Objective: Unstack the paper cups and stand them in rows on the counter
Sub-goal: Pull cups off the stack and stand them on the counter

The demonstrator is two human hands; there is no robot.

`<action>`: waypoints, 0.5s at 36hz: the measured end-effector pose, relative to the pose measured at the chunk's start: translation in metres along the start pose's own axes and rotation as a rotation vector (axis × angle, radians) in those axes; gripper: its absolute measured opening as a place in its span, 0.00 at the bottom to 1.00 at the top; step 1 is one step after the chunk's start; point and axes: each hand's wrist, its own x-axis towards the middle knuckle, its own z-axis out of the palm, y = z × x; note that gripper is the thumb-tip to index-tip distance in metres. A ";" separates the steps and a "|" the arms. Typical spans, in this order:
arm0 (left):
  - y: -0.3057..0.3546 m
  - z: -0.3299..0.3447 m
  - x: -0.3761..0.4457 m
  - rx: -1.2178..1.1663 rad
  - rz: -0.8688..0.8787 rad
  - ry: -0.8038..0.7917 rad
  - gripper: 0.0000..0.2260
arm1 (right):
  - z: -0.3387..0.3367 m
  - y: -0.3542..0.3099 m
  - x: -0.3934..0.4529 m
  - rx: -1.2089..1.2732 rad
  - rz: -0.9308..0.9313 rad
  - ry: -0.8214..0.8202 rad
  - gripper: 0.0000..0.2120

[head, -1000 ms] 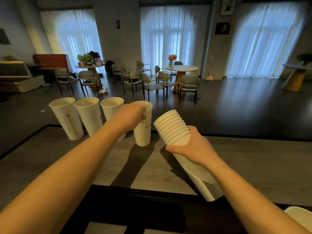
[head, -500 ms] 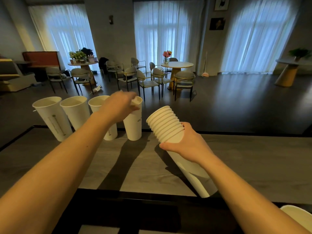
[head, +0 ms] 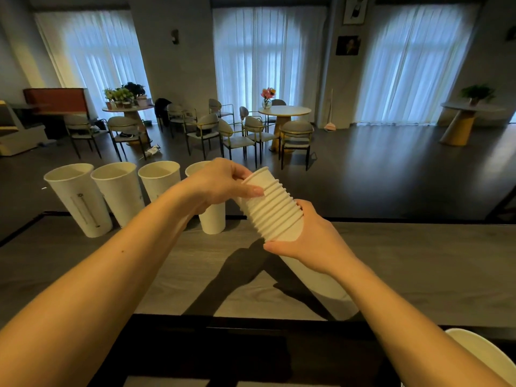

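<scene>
Nearest me, low in the frame, I see my two bare forearms reaching in from the bottom corners over the grey wood-grain surface [head: 418, 261]. At the lower right corner a curved white rim pokes in; I cannot tell what it belongs to.

At centre frame my right hand [head: 310, 241] wraps its fingers round the lower half of the tall nested stack of white paper cups [head: 275, 210], carrying it clear of the surface. The stack's long axis tilts, rims pointing to the upper left, base hidden behind my right wrist toward the lower right. My left hand [head: 217, 184] sits just above and left of it, thumb and fingers [head: 252, 190] pinching the rim of the topmost cup. So the left hand is the nearer one to the open end, and I judge the next pull should run along that tilted axis, up and to the left, while the right hand holds firm.

Just beyond, in the left half, four white paper cups [head: 120, 191] stand upright in one row near the far edge, close together; my left hand partly hides the fourth. The leftmost carries a thin vertical mark I cannot read. I see no legible brand or writing anywhere.
</scene>
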 end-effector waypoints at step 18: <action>-0.032 0.039 0.047 0.718 0.225 0.310 0.04 | -0.010 0.034 0.004 -0.131 0.181 0.038 0.46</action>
